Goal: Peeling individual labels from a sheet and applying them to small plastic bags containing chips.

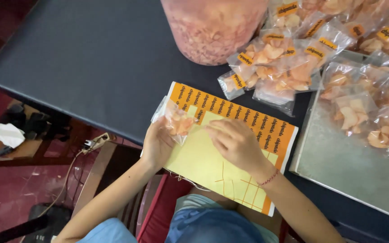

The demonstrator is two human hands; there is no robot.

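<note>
Left hand (pixel 157 143): reaching forward from the near edge of the counter (pixel 95 63), fingers curling around the lower side of a small clear bag of orange-pink crackers (pixel 175 119) and pinching it; the bag is lying tilted over the left end of the sticker sheet (pixel 230 148)

Right hand (pixel 236 141): resting palm down on the middle of the sticker sheet, fingers stretching left toward the bag, fingertips pressing on the yellow backing just beside it; whether anything is being pinched under them cannot be told. A red thread bracelet (pixel 269 178) is circling the wrist. The two hands are sitting close together, not touching

Sticker sheet: yellow rectangle lying at an angle, overhanging the near edge of the counter, with rows of small orange labels running along its far edge and right side; the nearer part is showing bare yellow with thin orange cut lines

Behind the sheet: a large clear tub of pinkish crackers (pixel 212 27) is standing on the dark counter

Right of the tub, beyond the sheet's far edge: a heap of filled clear bags (pixel 275 58), each bearing one small orange rectangular label near its top

Right of the sheet: a metal tray (pixel 338 166), its left rim just beside the sheet, is carrying more cracker bags (pixel 370 108) along its far side

Left of the counter, lower down: a power strip with cable (pixel 96 143) is lying on a wooden ledge over red floor
</note>
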